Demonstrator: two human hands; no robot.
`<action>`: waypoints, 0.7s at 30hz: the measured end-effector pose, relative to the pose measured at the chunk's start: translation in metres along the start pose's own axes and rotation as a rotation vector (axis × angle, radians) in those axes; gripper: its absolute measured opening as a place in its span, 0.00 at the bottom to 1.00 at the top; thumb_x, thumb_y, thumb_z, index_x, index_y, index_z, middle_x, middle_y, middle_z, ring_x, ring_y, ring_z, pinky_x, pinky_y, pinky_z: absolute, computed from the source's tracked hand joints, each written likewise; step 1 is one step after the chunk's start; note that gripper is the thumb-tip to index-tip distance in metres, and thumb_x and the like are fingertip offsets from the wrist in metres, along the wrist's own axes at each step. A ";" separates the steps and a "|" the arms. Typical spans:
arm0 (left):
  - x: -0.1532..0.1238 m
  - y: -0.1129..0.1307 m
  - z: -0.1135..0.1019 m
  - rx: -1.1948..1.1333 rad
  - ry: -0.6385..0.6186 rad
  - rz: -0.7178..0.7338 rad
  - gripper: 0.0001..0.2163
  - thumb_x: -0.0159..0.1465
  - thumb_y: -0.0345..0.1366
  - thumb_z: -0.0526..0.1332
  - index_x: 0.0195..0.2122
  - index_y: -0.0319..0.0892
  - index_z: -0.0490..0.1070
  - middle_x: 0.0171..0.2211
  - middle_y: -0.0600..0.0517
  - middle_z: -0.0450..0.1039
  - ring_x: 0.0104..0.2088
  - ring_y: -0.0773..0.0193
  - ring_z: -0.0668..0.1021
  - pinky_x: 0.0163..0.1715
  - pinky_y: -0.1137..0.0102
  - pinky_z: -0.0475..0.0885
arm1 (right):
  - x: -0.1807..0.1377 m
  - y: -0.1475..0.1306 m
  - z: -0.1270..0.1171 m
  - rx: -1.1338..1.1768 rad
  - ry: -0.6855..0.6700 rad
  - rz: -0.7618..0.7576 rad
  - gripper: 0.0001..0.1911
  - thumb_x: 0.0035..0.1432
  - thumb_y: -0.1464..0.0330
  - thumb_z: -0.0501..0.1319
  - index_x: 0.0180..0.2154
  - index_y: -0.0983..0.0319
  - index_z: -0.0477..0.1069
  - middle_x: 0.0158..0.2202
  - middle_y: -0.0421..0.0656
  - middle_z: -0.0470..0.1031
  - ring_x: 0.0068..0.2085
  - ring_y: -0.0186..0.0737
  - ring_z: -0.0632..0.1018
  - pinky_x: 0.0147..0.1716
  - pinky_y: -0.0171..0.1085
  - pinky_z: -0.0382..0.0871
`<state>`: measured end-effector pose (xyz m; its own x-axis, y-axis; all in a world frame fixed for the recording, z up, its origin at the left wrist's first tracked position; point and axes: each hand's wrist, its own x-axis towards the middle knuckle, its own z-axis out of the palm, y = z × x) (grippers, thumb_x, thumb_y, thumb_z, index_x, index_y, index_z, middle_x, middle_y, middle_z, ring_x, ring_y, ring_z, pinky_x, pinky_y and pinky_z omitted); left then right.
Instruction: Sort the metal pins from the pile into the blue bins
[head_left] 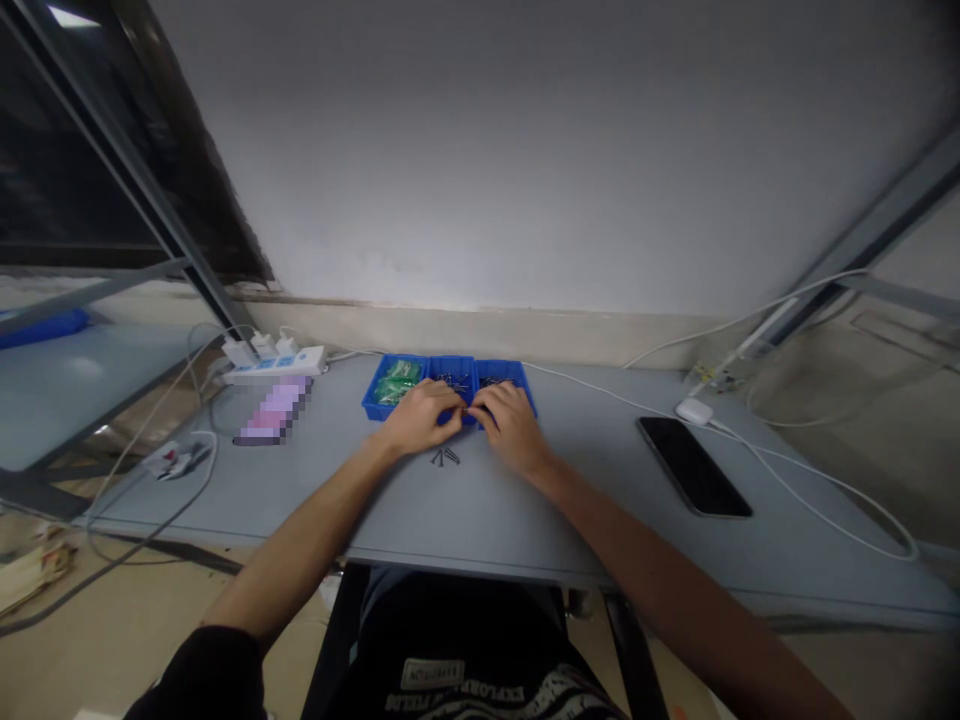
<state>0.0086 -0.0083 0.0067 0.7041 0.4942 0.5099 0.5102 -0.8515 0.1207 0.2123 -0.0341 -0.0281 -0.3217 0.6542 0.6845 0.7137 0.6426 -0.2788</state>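
Three small blue bins [450, 366] stand side by side at the back of a grey table [480, 520]. The left bin holds green packets [397, 382]; the other two hold small dark parts. My left hand [420, 415] and my right hand [508, 420] rest just in front of the bins, fingertips pinched together where they meet. What the fingers hold is too small to make out. A few dark screws [445, 457] lie on the table just below my hands.
A black phone [694, 466] lies to the right, near a white charger [694, 410] and its cable. A white power strip [274, 365] and a blurred pink item [274, 412] sit to the left. Metal frame posts rise at both sides.
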 end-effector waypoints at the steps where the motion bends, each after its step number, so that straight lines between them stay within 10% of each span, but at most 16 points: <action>1: 0.000 0.000 0.000 -0.002 0.000 -0.001 0.09 0.68 0.33 0.56 0.34 0.41 0.75 0.32 0.49 0.77 0.37 0.58 0.77 0.42 0.63 0.67 | 0.000 0.000 0.000 0.007 0.006 0.003 0.06 0.72 0.65 0.59 0.39 0.58 0.71 0.40 0.44 0.79 0.45 0.49 0.73 0.46 0.46 0.62; 21: 0.000 0.001 -0.002 -0.018 -0.013 -0.011 0.09 0.68 0.33 0.56 0.36 0.41 0.76 0.34 0.48 0.78 0.38 0.58 0.77 0.43 0.62 0.68 | 0.001 -0.003 -0.003 -0.007 0.011 0.007 0.06 0.72 0.64 0.59 0.44 0.58 0.73 0.43 0.45 0.79 0.46 0.49 0.73 0.46 0.47 0.62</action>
<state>0.0079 -0.0092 0.0083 0.7051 0.5057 0.4971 0.5091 -0.8490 0.1414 0.2117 -0.0365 -0.0251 -0.3095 0.6544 0.6899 0.7202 0.6351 -0.2792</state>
